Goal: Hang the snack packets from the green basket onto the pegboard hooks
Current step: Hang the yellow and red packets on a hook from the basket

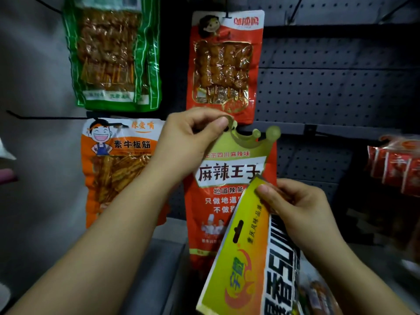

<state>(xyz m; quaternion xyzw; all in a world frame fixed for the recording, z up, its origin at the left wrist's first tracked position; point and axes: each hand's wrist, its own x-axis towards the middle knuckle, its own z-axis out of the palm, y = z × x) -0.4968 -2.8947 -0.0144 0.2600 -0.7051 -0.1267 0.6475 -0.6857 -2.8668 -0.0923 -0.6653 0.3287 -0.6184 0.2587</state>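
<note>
While the left hand (188, 142) reaches up from the lower left with its forearm stretched diagonally, its thumb and curled fingers (221, 122) pinch the crown-shaped top edge of a red snack packet (229, 196) held upright against the dark pegboard (329, 87). Just below and to the right of that red packet, the right hand (300, 208) grips the top corner of a yellow packet (241, 253), fingers curled round its edge, thumb pressed on the front; this packet tilts to the right and overlaps the red packet's lower right part, its hang slot in plain view. Directly above the red packet hangs a red skewer packet (225, 64) on the pegboard. Left of the red packet hangs an orange packet (116, 169) with a cartoon figure, and above that a green packet (113, 53) of skewers. Well to the right of the red packet, a blurred cluster of small red packets (395, 167) shows at the frame edge.
</note>
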